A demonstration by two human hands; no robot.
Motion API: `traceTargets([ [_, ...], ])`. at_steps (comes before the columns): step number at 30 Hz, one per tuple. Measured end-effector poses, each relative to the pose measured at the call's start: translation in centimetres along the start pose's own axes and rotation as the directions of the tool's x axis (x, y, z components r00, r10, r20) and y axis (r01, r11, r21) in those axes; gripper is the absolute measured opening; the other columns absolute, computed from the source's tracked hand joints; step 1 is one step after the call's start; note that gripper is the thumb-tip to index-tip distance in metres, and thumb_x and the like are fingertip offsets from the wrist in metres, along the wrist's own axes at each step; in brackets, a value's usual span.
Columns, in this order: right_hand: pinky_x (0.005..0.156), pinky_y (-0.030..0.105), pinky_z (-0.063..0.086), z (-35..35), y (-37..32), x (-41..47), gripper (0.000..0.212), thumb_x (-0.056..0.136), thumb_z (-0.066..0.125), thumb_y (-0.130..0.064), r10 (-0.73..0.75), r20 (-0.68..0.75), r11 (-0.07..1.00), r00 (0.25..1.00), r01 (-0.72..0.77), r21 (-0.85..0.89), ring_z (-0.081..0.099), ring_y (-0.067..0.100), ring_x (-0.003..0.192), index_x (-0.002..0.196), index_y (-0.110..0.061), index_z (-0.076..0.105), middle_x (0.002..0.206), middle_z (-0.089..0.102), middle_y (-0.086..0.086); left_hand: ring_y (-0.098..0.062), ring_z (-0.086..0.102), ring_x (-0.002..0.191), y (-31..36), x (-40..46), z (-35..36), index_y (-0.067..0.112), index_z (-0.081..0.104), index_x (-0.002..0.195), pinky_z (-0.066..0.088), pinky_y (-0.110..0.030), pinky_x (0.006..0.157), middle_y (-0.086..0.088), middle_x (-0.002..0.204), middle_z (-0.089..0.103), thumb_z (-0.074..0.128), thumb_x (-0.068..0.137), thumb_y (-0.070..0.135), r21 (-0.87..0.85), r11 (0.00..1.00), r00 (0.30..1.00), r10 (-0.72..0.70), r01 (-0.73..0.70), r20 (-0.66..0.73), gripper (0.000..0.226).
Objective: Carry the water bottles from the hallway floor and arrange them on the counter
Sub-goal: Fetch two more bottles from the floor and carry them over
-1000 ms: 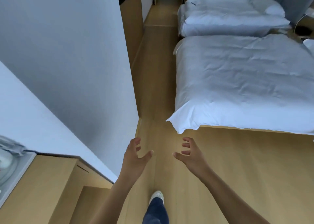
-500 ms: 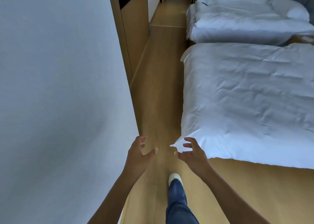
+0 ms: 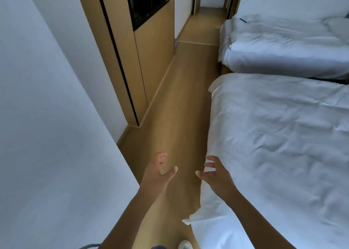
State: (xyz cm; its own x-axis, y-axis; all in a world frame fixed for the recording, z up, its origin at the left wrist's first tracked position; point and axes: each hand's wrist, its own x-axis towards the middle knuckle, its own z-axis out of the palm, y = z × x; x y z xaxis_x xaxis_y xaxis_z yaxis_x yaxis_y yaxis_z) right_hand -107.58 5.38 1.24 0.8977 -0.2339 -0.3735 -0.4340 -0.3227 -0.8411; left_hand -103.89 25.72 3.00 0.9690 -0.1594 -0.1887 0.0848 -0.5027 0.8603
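Both hands empty, left hand (image 3: 157, 173) and right hand (image 3: 215, 175) spread: walk toward twelve o'clock, hugging the floor (image 3: 181, 101) strip beside the bed (image 3: 279, 135).

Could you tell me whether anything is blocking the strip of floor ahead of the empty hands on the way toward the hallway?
Nothing visible does. Both the left hand and right hand are empty, and the wooden floor between wall and near bed looks bare. No bottles are visible yet.

A hotel-style bedroom. Two beds, the near bed (image 3: 279, 145) and far bed (image 3: 283, 46), carry white duvets. Wood-panelled wall (image 3: 151, 60) lines a wood floor (image 3: 181, 107).
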Motion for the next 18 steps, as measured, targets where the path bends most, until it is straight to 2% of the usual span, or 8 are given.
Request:
traceTargets([
  [6, 0.070, 0.011, 0.047, -3.1, -2.4, 11.4, 0.057, 0.085, 0.075, -0.033, 0.026, -0.011, 1.000, 1.000, -0.026, 0.007, 0.060, 0.009, 0.097, 0.132, -0.027, 0.044, 0.120, 0.052, -0.008, -0.011, 0.047, 0.127, 2.5, 11.9, 0.8, 0.024, 0.040, 0.139, 0.043, -0.038, 0.108, 0.007, 0.140, 0.048, 0.068, 0.086, 0.040, 0.014, 0.999, 0.999, -0.042, 0.042, -0.001, 0.062],
  [8, 0.077, 0.015, 0.050, -3.6, -3.4, 15.5, 0.058, 0.085, 0.075, -0.034, 0.037, -0.009, 0.999, 0.999, -0.037, -0.006, 0.060, 0.011, 0.101, 0.133, -0.028, 0.043, 0.120, 0.051, -0.009, -0.010, 0.047, 0.127, 3.1, 16.2, 1.2, 0.025, 0.040, 0.139, 0.042, -0.039, 0.108, 0.009, 0.139, 0.048, 0.069, 0.086, 0.040, 0.009, 0.999, 0.999, -0.042, 0.042, 0.010, 0.062],
  [10, 0.087, 0.024, 0.051, -4.0, -4.6, 20.5, 0.059, 0.085, 0.074, -0.035, 0.043, -0.021, 0.999, 0.999, -0.044, -0.028, 0.057, 0.012, 0.104, 0.134, -0.028, 0.042, 0.120, 0.049, -0.010, -0.009, 0.047, 0.126, 3.6, 21.5, 1.6, 0.025, 0.042, 0.139, 0.041, -0.034, 0.108, 0.008, 0.139, 0.048, 0.069, 0.086, 0.038, -0.023, 0.999, 0.999, -0.042, 0.042, 0.019, 0.061],
  [12, 0.091, 0.028, 0.050, -4.4, -6.3, 25.1, 0.060, 0.086, 0.074, -0.035, 0.043, -0.026, 0.999, 0.999, -0.044, -0.027, 0.056, 0.011, 0.102, 0.135, -0.027, 0.041, 0.123, 0.050, -0.008, -0.008, 0.046, 0.126, 4.3, 26.4, 1.6, 0.025, 0.042, 0.138, 0.039, -0.027, 0.103, 0.009, 0.139, 0.047, 0.068, 0.087, 0.036, -0.055, 0.998, 0.999, -0.041, 0.042, 0.029, 0.058],
  [14, 0.088, 0.026, 0.050, -4.7, -8.2, 30.2, 0.061, 0.086, 0.073, -0.036, 0.031, -0.021, 0.999, 0.999, -0.032, -0.005, 0.058, 0.007, 0.094, 0.137, -0.025, 0.041, 0.126, 0.050, -0.007, -0.006, 0.045, 0.124, 5.2, 31.8, 1.4, 0.025, 0.042, 0.137, 0.037, -0.024, 0.099, 0.009, 0.140, 0.046, 0.067, 0.088, 0.036, -0.067, 0.997, 0.998, -0.046, 0.048, 0.040, 0.056],
  [18, 0.077, 0.017, 0.049, -4.9, -12.4, 39.2, 0.061, 0.086, 0.074, -0.037, -0.008, 0.002, 1.000, 1.000, 0.008, -0.013, 0.061, 0.002, 0.087, 0.136, -0.023, 0.043, 0.120, 0.055, -0.009, -0.009, 0.046, 0.119, 7.3, 41.5, -0.2, 0.021, 0.044, 0.134, 0.040, -0.028, 0.100, 0.006, 0.138, 0.047, 0.067, 0.089, 0.029, -0.079, 0.995, 0.998, -0.055, 0.057, 0.025, 0.052],
])
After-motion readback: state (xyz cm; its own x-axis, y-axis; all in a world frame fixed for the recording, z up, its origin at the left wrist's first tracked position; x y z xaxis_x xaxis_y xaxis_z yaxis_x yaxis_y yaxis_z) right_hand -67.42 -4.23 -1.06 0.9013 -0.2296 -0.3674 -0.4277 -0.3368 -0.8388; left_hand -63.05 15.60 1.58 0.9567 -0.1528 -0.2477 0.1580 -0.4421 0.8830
